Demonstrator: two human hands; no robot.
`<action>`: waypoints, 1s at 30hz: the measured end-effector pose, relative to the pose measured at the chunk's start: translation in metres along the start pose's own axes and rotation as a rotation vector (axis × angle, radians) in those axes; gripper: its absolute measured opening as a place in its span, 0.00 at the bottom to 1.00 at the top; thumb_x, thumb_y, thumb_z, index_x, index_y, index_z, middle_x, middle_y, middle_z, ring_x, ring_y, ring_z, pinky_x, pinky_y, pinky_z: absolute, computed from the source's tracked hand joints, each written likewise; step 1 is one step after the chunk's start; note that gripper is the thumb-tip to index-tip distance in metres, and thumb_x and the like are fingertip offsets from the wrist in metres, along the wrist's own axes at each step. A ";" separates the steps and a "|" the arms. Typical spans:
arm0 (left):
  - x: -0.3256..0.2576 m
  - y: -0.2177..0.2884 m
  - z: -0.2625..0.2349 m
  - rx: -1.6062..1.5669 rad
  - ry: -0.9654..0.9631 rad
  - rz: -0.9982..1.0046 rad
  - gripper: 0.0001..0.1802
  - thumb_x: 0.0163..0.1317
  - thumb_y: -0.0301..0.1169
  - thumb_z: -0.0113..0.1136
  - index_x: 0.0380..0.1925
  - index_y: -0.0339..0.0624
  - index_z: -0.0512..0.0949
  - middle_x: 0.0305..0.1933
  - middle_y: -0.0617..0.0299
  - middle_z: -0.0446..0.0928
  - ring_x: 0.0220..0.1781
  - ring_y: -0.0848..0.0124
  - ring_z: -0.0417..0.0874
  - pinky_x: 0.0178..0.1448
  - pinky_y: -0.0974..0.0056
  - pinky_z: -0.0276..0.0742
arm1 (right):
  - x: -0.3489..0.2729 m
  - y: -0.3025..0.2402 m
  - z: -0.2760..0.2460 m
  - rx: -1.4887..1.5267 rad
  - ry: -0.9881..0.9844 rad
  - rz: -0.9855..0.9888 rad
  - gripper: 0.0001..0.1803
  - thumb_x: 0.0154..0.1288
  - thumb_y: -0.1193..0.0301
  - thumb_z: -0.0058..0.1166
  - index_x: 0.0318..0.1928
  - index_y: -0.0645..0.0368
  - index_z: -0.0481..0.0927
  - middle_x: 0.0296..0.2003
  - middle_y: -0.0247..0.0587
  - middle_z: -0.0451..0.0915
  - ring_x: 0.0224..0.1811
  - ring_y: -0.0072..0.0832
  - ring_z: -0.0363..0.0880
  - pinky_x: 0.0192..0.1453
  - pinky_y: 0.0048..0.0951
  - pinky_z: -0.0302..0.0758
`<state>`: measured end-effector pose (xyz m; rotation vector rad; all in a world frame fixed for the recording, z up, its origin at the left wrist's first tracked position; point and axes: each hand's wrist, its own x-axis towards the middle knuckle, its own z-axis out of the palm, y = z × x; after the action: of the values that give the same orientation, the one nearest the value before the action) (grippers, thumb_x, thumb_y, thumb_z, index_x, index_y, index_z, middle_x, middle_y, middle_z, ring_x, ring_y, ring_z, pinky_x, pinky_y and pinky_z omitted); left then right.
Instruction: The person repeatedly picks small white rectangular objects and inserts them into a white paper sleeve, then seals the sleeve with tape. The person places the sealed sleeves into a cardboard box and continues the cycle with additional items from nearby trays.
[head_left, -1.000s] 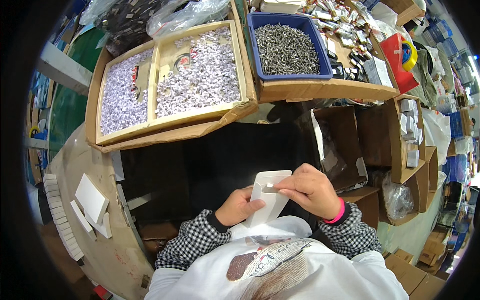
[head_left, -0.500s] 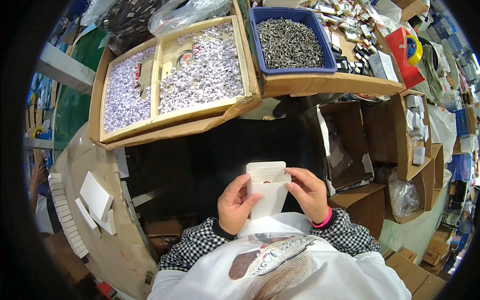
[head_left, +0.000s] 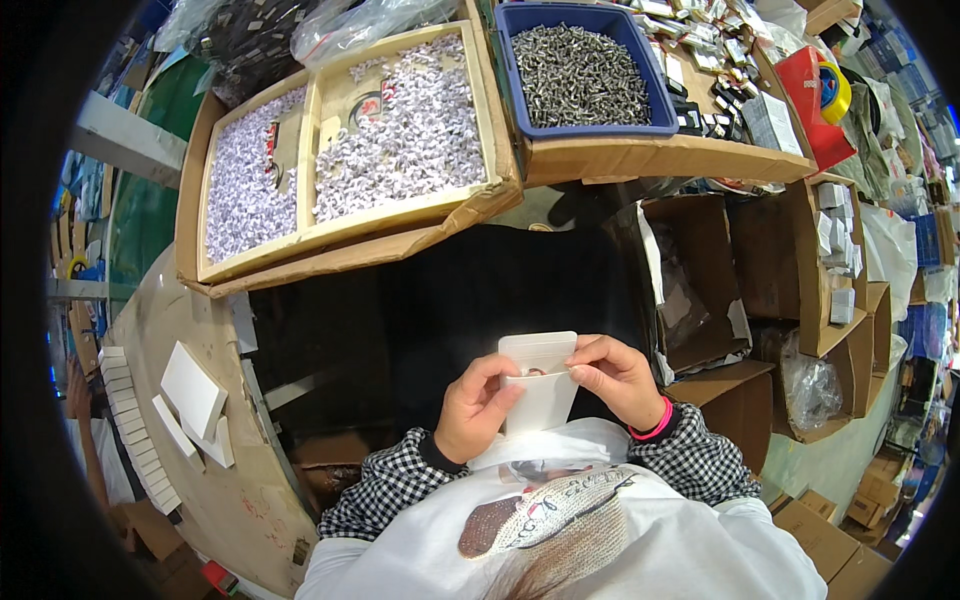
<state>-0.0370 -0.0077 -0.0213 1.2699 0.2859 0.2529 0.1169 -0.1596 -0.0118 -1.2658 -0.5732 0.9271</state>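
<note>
I hold a small flat white box (head_left: 538, 385) upright in front of my chest with both hands. My left hand (head_left: 474, 410) grips its left edge with the thumb across the front. My right hand (head_left: 617, 378), with a pink band at the wrist, pinches its right side near the open top flap. A small dark item shows at the box's slot between my thumbs.
A cardboard tray (head_left: 340, 235) of small white-purple pieces sits ahead left. A blue bin (head_left: 585, 125) of grey metal screws stands ahead right. White flat boxes (head_left: 190, 400) lie stacked on the round table at left. Open cartons (head_left: 800, 290) and shelves fill the right.
The white box has gone from tilted to upright and centred. Both hands have closed in on its sides, with my right hand lower and nearer the flap.
</note>
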 end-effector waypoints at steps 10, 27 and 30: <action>0.012 -0.001 0.006 -0.189 0.045 0.001 0.07 0.69 0.27 0.50 0.44 0.41 0.66 0.50 0.56 0.75 0.51 0.73 0.76 0.56 0.68 0.72 | 0.003 -0.009 0.003 -0.008 0.015 0.095 0.16 0.64 0.78 0.55 0.53 0.63 0.77 0.44 0.36 0.76 0.47 0.21 0.74 0.51 0.21 0.72; 0.018 0.002 0.014 -0.170 -0.138 -0.008 0.18 0.65 0.21 0.53 0.54 0.42 0.68 0.58 0.51 0.70 0.57 0.69 0.73 0.60 0.65 0.70 | 0.015 -0.049 -0.014 -0.512 -0.216 -0.051 0.11 0.57 0.72 0.62 0.41 0.59 0.82 0.38 0.39 0.80 0.37 0.28 0.79 0.41 0.25 0.76; 0.022 0.003 0.024 -0.192 -0.083 -0.060 0.22 0.65 0.23 0.55 0.57 0.41 0.62 0.55 0.52 0.71 0.56 0.69 0.73 0.60 0.65 0.71 | 0.019 -0.063 -0.009 -0.730 -0.239 -0.083 0.15 0.56 0.69 0.63 0.44 0.58 0.82 0.35 0.41 0.81 0.34 0.32 0.79 0.39 0.26 0.76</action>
<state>-0.0079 -0.0204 -0.0133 1.0774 0.2229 0.1715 0.1510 -0.1506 0.0449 -1.7667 -1.2169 0.8290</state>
